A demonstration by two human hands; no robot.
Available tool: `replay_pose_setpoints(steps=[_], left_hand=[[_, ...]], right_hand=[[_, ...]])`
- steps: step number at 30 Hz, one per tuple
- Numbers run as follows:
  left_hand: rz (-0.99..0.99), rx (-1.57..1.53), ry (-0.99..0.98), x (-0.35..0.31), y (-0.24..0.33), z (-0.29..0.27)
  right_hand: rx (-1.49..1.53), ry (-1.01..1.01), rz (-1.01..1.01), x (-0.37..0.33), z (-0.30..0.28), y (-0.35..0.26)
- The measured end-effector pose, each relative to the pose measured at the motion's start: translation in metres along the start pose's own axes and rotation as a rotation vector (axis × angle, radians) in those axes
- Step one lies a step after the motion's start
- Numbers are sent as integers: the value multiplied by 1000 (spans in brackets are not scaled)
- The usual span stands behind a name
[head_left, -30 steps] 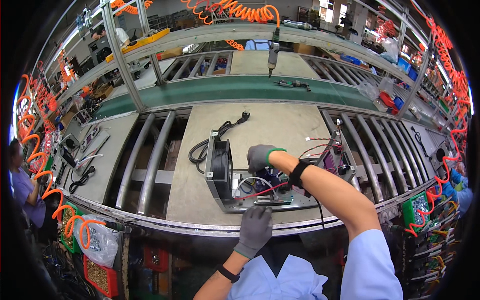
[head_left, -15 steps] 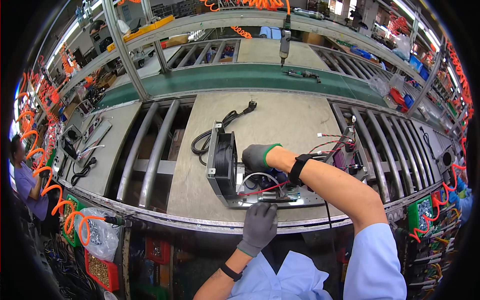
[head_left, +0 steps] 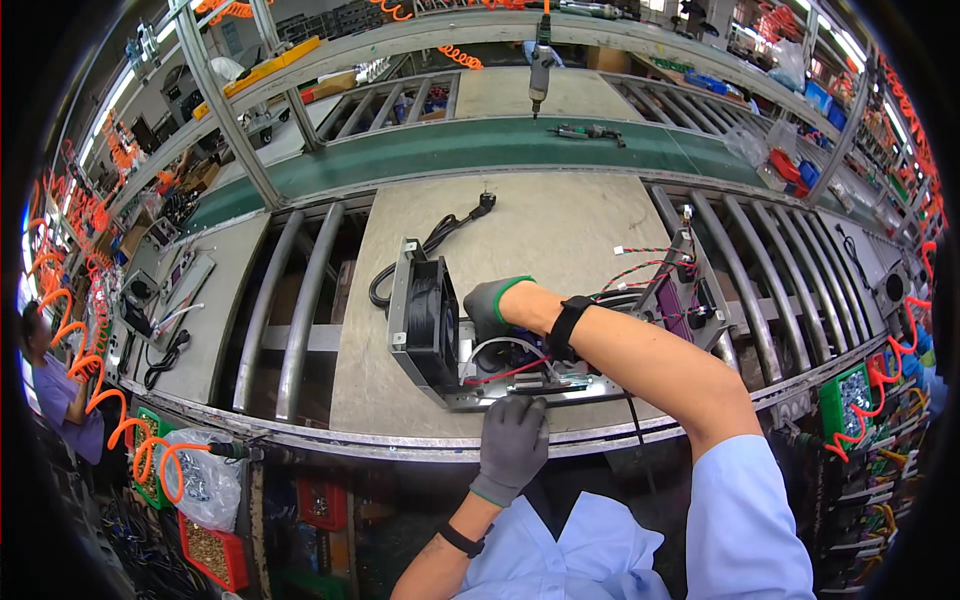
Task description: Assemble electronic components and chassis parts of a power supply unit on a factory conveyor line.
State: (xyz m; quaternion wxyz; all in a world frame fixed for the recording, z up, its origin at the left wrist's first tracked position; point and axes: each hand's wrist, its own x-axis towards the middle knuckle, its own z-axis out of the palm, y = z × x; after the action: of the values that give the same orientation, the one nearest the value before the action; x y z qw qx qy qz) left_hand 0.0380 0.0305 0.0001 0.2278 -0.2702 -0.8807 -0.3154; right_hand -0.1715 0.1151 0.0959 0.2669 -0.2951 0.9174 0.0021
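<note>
The left hand [head_left: 513, 443] touches the box [head_left: 590, 392]; the right hand [head_left: 490, 304] is by the fan [head_left: 428, 318]. I can't tell if either grips. Any writing is too tiny.

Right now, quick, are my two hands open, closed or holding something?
Left hand: at the front edge of the metal chassis; grip cannot be told.
Right hand: beside the black fan; fingertips hidden, grip cannot be told.

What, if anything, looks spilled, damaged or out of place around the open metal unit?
Nothing looks spilled or damaged. One loose-looking detail: the white connector on the twisted red-and-black wires, at the right of the metal unit, seems plugged into nothing. The right hand hides part of the interior, so I can't judge that.
</note>
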Motion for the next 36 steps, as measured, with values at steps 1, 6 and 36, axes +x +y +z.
replay_pose_setpoints(steps=[1,6,36], left_hand=[[-1,1,-4,0,0,0],[-4,-4,-20,1,0,1],[-112,43,210,10,27,-38]], right_hand=[[6,-20,13,1,0,1],[-5,134,29,25,23,-4],[751,1116,-91,-259,121,-57]])
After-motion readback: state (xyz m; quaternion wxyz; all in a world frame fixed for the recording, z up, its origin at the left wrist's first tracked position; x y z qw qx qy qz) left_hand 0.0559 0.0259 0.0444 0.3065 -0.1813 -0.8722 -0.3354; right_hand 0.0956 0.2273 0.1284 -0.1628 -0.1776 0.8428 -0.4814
